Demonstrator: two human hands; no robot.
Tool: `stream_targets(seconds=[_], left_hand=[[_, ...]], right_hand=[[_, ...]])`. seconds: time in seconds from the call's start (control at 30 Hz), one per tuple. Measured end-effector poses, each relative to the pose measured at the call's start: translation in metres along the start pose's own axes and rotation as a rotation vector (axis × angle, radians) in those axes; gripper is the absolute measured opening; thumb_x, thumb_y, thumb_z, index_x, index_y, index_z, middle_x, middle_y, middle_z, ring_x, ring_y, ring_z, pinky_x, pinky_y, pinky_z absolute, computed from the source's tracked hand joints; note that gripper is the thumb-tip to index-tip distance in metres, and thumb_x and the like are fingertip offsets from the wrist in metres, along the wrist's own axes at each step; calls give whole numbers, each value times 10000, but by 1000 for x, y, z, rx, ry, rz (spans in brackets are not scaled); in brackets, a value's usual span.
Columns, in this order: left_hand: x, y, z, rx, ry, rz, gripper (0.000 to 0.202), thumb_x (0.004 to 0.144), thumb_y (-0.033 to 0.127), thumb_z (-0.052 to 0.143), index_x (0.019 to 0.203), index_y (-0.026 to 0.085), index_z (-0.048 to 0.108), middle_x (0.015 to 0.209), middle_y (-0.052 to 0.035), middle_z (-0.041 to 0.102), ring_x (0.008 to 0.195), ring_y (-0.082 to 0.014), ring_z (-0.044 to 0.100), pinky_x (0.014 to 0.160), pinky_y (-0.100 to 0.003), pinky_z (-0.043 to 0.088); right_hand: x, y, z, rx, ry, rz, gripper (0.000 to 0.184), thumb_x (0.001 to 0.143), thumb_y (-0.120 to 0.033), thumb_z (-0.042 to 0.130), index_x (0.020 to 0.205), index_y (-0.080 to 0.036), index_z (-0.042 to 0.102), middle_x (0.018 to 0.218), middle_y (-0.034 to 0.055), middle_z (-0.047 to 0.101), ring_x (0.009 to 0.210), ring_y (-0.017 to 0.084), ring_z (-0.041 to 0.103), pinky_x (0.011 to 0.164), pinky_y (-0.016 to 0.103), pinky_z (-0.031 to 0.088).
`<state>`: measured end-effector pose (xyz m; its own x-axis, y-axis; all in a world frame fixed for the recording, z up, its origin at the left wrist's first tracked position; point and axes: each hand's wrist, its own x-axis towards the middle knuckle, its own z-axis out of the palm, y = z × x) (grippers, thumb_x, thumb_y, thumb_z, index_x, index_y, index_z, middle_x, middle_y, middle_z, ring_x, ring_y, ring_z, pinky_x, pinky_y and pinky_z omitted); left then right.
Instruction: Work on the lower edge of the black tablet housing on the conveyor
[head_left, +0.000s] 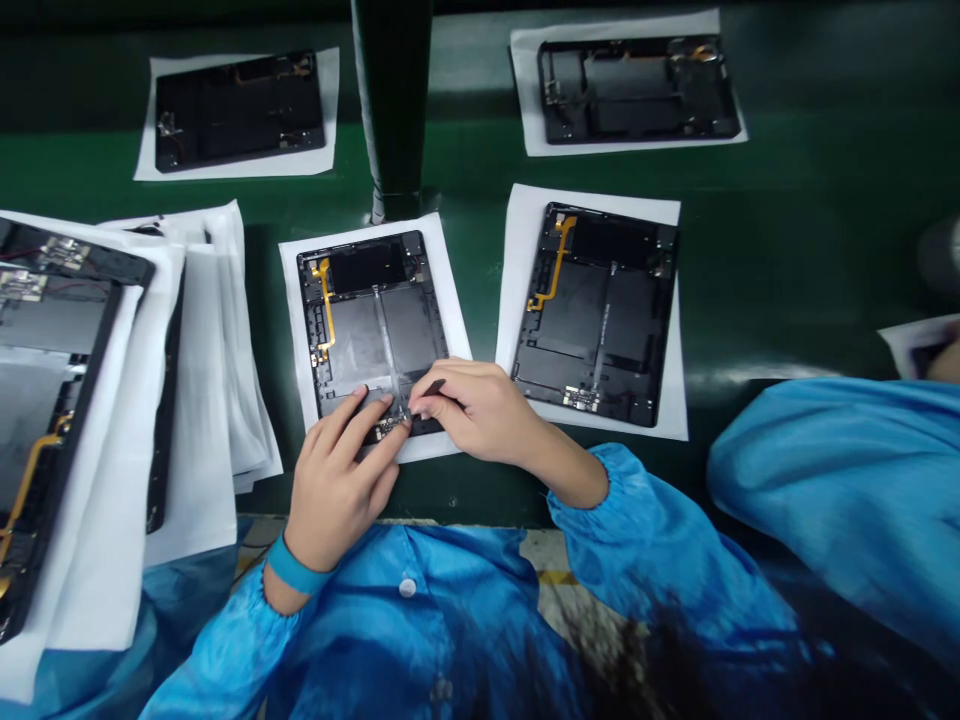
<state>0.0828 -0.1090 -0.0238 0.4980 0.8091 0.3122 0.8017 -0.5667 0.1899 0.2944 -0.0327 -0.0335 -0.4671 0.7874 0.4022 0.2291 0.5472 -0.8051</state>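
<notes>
Green matting covers the workbench (787, 250), on which several opened tablet housings lie, each on its own white sheet. Directly before the seated person, an open tablet (371, 325) rests on a paper sheet (450, 300), its back removed to show dark internal panels and an orange flex cable (325, 305) along its left side. The left hand (337, 480), fingers extended and close together, presses flat on the near edge of this tablet, fingertips touching the lower board area. The right hand (476, 408) pinches a small dark tool (435, 387) between thumb and forefinger, its tip meeting the tablet's near edge just beside the left fingertips. A blue wristband (294, 570) circles the left wrist; both arms wear blue sleeves.

Just to the right lies a second open tablet (596, 315), tilted slightly, also with an orange cable. Two more housings (240, 110) (637, 88) sit at the far side. A stack of tablets and paper (90, 400) occupies the left edge. A dark upright post (391, 100) stands behind the central tablet. Another person's blue sleeve (840, 480) enters from the right.
</notes>
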Motion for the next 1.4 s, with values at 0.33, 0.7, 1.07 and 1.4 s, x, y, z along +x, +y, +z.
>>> stream_targets(seconds=[0.33, 0.7, 1.07, 1.4], left_hand=[[2, 1, -3, 7, -51, -11, 303, 977, 143, 579, 1267, 211, 637, 1446, -103, 574, 1409, -349, 494, 1083, -482, 496], [3, 1, 0, 29, -48, -11, 253, 979, 186, 580, 1216, 214, 665, 1404, -97, 600, 1369, -356, 515, 1025, -464, 494], [4, 1, -2, 14, -52, -42, 265, 964, 183, 563, 1193, 228, 689, 1390, -78, 606, 1360, -349, 509, 1007, -448, 488], [4, 0, -2, 26, -64, -35, 252, 980, 181, 550, 1205, 231, 651, 1388, -72, 605, 1351, -355, 516, 969, -459, 508]], right_hand=[[-3, 4, 5, -26, -1, -61, 221, 1027, -184, 512, 847, -195, 639, 804, 28, 732, 732, 153, 648, 695, 301, 521], [-5, 11, 2, 41, 16, -80, 219, 989, -89, 505, 837, -207, 609, 792, 8, 699, 740, 144, 630, 665, 285, 515], [-3, 10, -4, 30, -19, -117, 200, 996, -125, 522, 842, -217, 611, 771, 16, 698, 717, 159, 617, 676, 289, 503], [-4, 13, -6, 4, 7, -13, 207, 1003, -147, 509, 844, -218, 620, 813, 21, 718, 757, 152, 661, 669, 281, 513]])
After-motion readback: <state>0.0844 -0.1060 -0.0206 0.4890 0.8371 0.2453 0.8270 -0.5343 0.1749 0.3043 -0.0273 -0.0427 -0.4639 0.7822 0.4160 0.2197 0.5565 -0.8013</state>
